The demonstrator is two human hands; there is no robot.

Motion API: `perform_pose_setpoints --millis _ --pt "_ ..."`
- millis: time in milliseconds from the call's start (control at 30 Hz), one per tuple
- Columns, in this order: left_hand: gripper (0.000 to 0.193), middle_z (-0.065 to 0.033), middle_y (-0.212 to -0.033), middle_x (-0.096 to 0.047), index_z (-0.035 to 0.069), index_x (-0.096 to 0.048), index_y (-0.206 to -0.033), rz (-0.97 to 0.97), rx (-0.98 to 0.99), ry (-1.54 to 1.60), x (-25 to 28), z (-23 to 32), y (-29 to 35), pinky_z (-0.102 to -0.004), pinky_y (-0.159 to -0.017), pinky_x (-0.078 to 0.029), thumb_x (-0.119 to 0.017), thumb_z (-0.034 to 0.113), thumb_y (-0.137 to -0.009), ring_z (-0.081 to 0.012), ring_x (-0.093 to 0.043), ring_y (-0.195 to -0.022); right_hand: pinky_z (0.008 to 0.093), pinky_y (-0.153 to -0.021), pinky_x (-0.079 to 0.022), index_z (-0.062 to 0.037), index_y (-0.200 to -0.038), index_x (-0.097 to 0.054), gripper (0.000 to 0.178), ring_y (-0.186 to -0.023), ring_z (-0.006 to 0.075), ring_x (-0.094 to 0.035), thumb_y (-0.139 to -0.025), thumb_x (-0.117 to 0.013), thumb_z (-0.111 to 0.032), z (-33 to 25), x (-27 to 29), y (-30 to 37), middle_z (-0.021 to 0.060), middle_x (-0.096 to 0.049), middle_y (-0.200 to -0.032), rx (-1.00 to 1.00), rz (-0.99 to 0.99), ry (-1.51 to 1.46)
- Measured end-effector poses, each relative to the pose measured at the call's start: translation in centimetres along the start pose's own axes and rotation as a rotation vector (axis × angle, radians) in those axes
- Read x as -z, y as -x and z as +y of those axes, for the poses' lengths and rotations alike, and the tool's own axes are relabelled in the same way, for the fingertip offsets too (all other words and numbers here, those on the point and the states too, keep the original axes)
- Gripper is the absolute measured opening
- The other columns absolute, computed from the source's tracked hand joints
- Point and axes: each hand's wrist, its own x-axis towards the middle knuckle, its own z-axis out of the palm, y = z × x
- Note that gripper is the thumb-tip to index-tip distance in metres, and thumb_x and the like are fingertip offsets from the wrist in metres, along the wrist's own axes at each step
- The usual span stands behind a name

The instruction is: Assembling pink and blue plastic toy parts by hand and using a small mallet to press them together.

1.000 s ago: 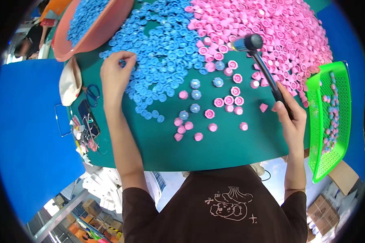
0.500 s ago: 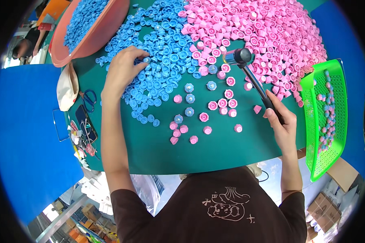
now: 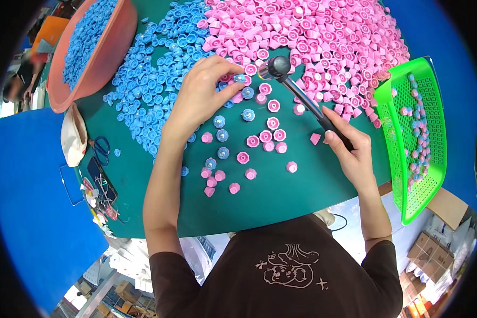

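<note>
My left hand (image 3: 201,98) pinched a light, stiff small blue plastic cap (image 3: 240,78) by its rim beside the black-headed mallet (image 3: 279,68), whose slim handle my right hand's (image 3: 352,151) fingers clenched low.

A small blue cap (image 3: 240,78) is sitting pinched between the thumb and fingertips of the left hand (image 3: 204,95), just beside a pink cap (image 3: 250,69) at the fingertips. A black mallet (image 3: 302,98) is lying slanted in the right hand (image 3: 352,151), its handle running up and leftward from the grip, its rounded head hanging near the pinched cap.
</note>
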Motion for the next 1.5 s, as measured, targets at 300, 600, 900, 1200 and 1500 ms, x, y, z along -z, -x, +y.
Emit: perform_pose_setpoints --millis 300,600,900,1200,1500 --pt "0.023 -0.0043 -0.087 -0.058 0.009 -0.073 -0.097 -0.191 -0.128 -0.062 -0.2 -0.7 -1.3 -0.0356 -0.08 -0.045 -0.075 0.016 -0.074 -0.0237 -0.054 -0.089 0.0214 -0.056 -0.035 -0.0054 -0.128 -0.061 0.039 -0.064 0.0054 -0.043 -0.091 -0.065 -0.016 0.4 0.1 -0.4 -0.0003 -0.06 -0.079 -0.009 0.003 0.029" --pt "0.027 -0.0048 -0.087 -0.057 0.008 -0.072 -0.098 -0.182 -0.125 -0.052 -0.3 -0.3 -1.5 -0.0352 -0.082 -0.045 -0.077 0.015 -0.072 -0.0242 -0.053 -0.09 0.0224 -0.058 -0.037 -0.0057 -0.129 -0.06 0.04 -0.064 0.0065 -0.045 -0.09 -0.065 -0.012 0.0 -0.1 -0.7 0.0006 -0.061 -0.078 0.005 -0.025 0.069" --pt "0.028 -0.0059 -0.094 -0.065 0.008 -0.071 -0.1 0.14 0.032 -0.099 5.9 -1.6 1.2 -0.0295 -0.073 -0.046 -0.078 0.014 -0.074 -0.0197 -0.059 -0.085 0.0274 -0.058 -0.042 -0.0085 -0.128 -0.061 0.04 -0.061 0.0136 -0.051 -0.089 -0.063 -0.004 -2.7 -0.7 -2.6 0.007 -0.061 -0.076 0.109 -0.097 0.403" --pt "0.015 -0.0083 -0.086 -0.069 0.004 -0.072 -0.092 0.13 0.413 -0.291 11.8 -7.1 9.5 -0.0286 -0.067 -0.046 -0.072 0.012 -0.079 -0.017 -0.06 -0.072 0.0181 -0.06 -0.037 -0.0057 -0.135 -0.054 0.042 -0.071 0.0037 -0.049 -0.094 -0.06 -0.011 -1.8 -0.2 -2.2 0.0 -0.062 -0.086 0.026 0.057 0.034" --pt "0.016 -0.0075 -0.082 -0.068 0.005 -0.073 -0.092 0.078 0.499 -0.24 11.4 -7.9 9.8 -0.0306 -0.064 -0.048 -0.073 0.01 -0.076 -0.0176 -0.059 -0.066 0.0193 -0.066 -0.041 -0.0059 -0.131 -0.058 0.04 -0.074 0.0045 -0.05 -0.092 -0.064 -0.014 -0.6 -0.6 -1.2 -0.0002 -0.067 -0.096 -0.044 -0.015 0.016"
